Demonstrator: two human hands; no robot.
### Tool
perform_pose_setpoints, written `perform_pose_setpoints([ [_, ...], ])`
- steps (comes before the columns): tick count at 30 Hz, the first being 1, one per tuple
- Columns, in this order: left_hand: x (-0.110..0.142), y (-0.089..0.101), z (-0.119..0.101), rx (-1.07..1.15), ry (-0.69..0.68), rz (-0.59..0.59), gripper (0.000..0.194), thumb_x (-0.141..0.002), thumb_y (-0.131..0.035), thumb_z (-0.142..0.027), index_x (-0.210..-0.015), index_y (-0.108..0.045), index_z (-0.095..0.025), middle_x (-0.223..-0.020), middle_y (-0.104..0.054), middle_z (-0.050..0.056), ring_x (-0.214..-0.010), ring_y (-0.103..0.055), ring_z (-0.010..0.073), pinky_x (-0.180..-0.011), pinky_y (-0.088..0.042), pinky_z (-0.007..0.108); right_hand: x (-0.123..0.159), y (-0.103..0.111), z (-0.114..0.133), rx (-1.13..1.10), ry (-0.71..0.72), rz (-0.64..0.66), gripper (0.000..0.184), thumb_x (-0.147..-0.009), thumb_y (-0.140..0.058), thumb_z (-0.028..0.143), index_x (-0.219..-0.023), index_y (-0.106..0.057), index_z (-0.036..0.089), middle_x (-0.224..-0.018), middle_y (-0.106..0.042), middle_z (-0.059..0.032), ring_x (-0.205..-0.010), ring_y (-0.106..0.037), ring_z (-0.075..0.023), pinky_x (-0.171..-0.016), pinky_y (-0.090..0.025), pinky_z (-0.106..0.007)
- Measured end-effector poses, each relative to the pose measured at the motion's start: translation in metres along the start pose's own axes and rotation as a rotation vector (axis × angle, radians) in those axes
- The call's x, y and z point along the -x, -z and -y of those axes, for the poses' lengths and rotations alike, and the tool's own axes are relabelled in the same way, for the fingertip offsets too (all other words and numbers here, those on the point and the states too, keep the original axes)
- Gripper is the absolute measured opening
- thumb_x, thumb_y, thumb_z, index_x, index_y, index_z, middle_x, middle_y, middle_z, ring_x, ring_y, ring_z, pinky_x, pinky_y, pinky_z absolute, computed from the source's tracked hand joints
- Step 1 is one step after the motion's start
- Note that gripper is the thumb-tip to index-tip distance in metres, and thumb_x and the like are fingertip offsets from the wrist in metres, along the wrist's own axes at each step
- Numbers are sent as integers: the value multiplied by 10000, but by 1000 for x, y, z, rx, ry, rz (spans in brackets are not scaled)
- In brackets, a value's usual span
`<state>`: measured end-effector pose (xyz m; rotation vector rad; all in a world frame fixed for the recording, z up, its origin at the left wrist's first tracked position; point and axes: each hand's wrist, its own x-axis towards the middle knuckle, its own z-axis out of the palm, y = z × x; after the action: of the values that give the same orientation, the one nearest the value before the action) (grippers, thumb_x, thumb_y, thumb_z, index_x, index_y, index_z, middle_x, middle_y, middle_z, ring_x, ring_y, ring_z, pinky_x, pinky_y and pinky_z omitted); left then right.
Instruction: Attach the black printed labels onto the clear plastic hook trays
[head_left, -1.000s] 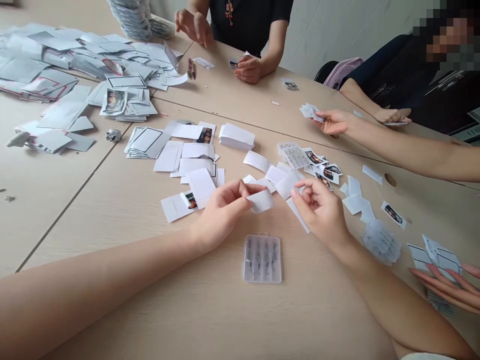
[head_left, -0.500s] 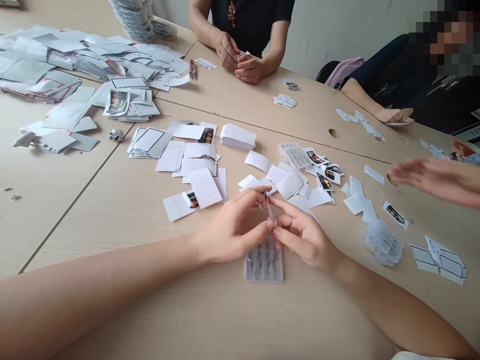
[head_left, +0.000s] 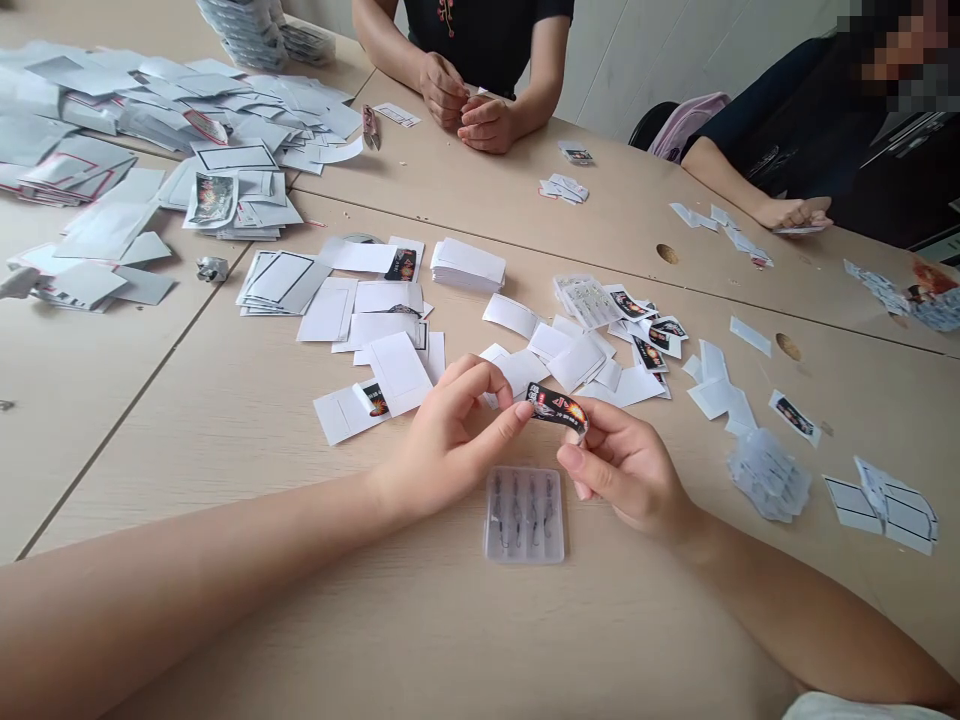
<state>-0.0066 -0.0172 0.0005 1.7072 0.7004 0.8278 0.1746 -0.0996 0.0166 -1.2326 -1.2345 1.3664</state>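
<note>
Both of my hands hold one small dark printed sticker (head_left: 559,407) above the table. My left hand (head_left: 450,440) pinches its left end between thumb and fingers. My right hand (head_left: 626,465) pinches its right end. Right below them lies a clear plastic tray (head_left: 524,514) holding several thin dark parts side by side. Loose white backing papers (head_left: 397,370) and more printed stickers (head_left: 649,340) lie scattered just beyond my hands.
A stack of white cards (head_left: 469,266) sits mid-table. Heaps of grey and white packets (head_left: 150,130) fill the far left. A crumpled clear bundle (head_left: 769,475) lies at right. Across the table, one person's hands (head_left: 469,105) work together; another person's hand (head_left: 791,213) rests at far right.
My hands came together over the tray. The white strip I was pinching is now turned to show its dark printed face. A co-worker's arm and fingers at right have withdrawn.
</note>
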Motion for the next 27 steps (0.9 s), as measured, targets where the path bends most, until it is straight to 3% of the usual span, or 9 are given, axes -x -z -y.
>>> perform_pose_setpoints([
  [4, -1, 2, -5, 47, -18, 76, 172, -916, -508, -299, -790, -489, -183, -854, -517, 40, -853, -471, 173, -791, -370, 295, 0, 1, 2, 6, -15, 21, 320, -878, -613, 309, -1188, -617, 227, -597, -428, 46, -492, -441, -75, -448, -370, -200],
  [9, 0, 2, -7, 80, 30, 71, 214, -896, -521, -321, -744, -475, -177, -764, -497, 24, -750, -444, 157, -709, -352, 291, 2, 2, 3, 31, 6, 87, 270, -944, -517, 297, -1188, -606, 226, -584, -490, 40, -522, -461, -74, -492, -369, -197],
  [13, 0, 1, -6, 112, 125, 79, 298, -896, -522, -394, -706, -446, -177, -709, -468, 12, -695, -410, 143, -652, -325, 290, 3, 2, 3, 54, -3, 137, 177, -954, -494, 304, -996, -627, 195, -579, -524, 31, -528, -456, -81, -506, -359, -214],
  [18, -2, 1, -7, 158, 173, 141, 314, -910, -501, -419, -719, -434, -180, -697, -431, -1, -679, -392, 133, -604, -305, 282, 4, 6, 2, -36, -29, 154, 310, -966, -450, 334, -721, -556, 177, -570, -559, 9, -506, -412, -98, -482, -326, -243],
  [27, -3, 2, -4, 195, 108, 182, 237, -917, -513, -368, -789, -455, -178, -746, -462, 1, -707, -436, 126, -634, -334, 275, 3, 10, 7, -128, -95, 180, 393, -961, -436, 347, -646, -579, 161, -540, -572, -14, -500, -426, -108, -492, -325, -260],
])
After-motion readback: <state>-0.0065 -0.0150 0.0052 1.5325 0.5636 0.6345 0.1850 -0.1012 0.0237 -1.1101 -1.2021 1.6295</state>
